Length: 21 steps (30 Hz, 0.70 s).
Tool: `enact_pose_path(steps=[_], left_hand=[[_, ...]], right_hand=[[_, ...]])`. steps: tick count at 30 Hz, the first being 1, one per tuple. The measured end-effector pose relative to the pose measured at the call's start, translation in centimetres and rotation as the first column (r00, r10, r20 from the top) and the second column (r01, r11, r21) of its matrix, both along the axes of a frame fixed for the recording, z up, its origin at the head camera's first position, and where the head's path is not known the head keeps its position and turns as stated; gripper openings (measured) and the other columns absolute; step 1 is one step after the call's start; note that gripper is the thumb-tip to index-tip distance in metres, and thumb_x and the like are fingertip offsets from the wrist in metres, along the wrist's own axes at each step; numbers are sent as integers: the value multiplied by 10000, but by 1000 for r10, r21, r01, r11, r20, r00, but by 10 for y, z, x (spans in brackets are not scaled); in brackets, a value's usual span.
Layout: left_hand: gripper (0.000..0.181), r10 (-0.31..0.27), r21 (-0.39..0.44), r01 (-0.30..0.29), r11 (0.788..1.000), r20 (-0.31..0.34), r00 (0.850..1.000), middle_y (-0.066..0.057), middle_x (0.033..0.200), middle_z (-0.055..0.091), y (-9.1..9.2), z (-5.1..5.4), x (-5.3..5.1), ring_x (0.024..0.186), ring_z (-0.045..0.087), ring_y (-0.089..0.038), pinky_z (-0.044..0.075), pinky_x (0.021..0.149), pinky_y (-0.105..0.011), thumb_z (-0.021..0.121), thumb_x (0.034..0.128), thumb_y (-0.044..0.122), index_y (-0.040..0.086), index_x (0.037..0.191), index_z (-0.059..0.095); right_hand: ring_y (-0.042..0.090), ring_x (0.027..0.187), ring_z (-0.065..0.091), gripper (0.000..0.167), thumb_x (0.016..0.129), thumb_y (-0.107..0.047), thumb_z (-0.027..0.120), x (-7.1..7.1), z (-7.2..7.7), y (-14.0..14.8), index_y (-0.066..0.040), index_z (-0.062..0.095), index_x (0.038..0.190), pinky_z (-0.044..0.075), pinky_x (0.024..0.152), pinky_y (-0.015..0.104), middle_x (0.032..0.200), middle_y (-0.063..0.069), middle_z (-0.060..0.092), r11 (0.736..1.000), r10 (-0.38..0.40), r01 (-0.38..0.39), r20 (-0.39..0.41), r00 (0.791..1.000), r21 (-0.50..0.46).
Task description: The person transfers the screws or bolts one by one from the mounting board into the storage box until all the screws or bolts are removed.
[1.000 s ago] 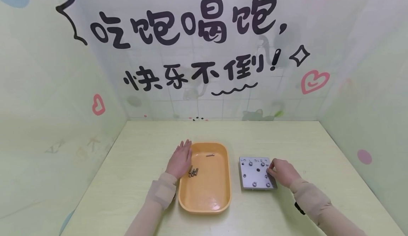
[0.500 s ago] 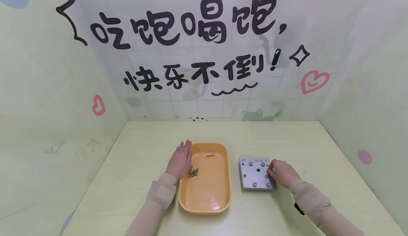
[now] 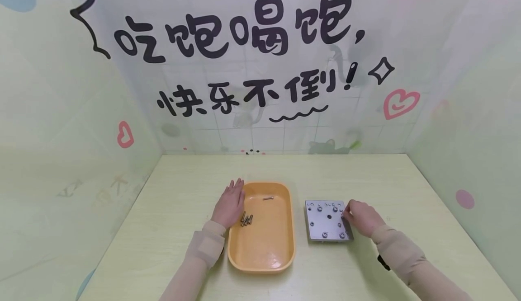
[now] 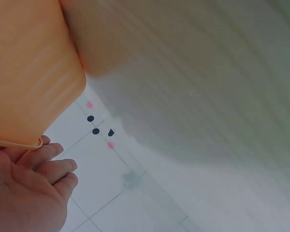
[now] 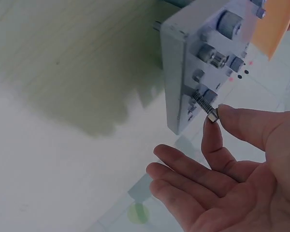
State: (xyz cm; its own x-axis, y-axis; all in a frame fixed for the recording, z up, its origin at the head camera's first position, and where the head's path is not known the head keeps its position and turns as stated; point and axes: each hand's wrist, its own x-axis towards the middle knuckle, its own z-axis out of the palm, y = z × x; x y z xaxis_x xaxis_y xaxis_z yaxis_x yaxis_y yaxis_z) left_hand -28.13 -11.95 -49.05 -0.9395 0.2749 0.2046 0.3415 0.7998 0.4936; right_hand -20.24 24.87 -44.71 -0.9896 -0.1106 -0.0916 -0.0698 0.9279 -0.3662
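My right hand (image 3: 363, 217) pinches a small silver screw (image 5: 203, 102) by its head between thumb and index finger. In the right wrist view the screw's threaded end meets the face of a grey metal plate (image 3: 321, 223), near its far right corner, beside other screws standing in it. The remaining fingers (image 5: 186, 166) of that hand are loosely extended. My left hand (image 3: 229, 205) rests on the left rim of an orange tray (image 3: 262, 251), its fingers fairly straight; the left wrist view shows them against the rim. Several loose screws (image 3: 246, 220) lie together in the tray.
A single screw (image 3: 268, 198) lies apart near the tray's far end. Tray and plate stand side by side on a pale wooden table (image 3: 195, 174), with a gap between them. A printed wall (image 3: 285, 134) closes off the back, and side walls flank the table.
My right hand has shifted slightly up and away from the plate's face, still near the same corner. The left hand, tray and plate stay in place.
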Motion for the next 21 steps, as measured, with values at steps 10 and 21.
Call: enact_pose_path(steps=[10, 21], left_hand=[[479, -1, -1, 1, 1000, 4, 1000, -220, 1540, 381, -1, 1, 1, 1452, 306, -411, 232, 1230, -510, 341, 1080, 211, -74, 1462, 394], [479, -2, -4, 2, 1000, 3, 1000, -217, 1539, 383, -1, 1, -1, 1450, 312, -410, 233, 1230, -506, 342, 1079, 212, -74, 1459, 398]], right_hand=[[209, 707, 608, 102, 927, -41, 613, -4, 20, 1, 60, 619, 943, 550, 641, 390, 859, 148, 681, 1000, 31, -30, -85, 996, 6], [207, 727, 612, 95, 954, -58, 593, -22, 43, -13, 35, 611, 941, 539, 664, 386, 858, 123, 681, 998, 56, -56, -95, 994, 3]])
